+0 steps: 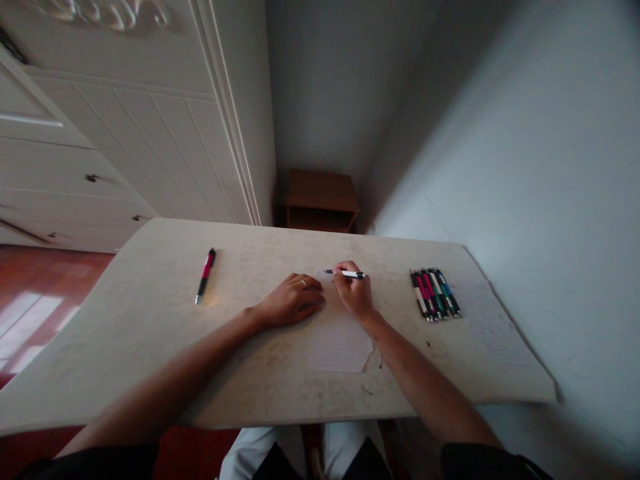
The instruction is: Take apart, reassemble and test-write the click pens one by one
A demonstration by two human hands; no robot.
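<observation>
A white and black pen (353,274) is gripped in my right hand (356,297), its tip pointing left over the upper end of a sheet of paper (337,347). My left hand (290,301), with a ring on one finger, lies palm down with fingers stretched out to the paper's left edge. Part of the sheet is hidden under my hands. To the right of my right hand, several coloured pens (435,295) lie side by side in a row. Off to the left, a single pink and black pen (205,275) lies apart.
The pale table (250,387) has stains and small dark marks. A second, faintly written sheet (497,327) lies at its right end. Beyond the far edge stands a brown wooden stand (323,190). A white cabinet (150,147) rises at left, a wall (550,167) at right.
</observation>
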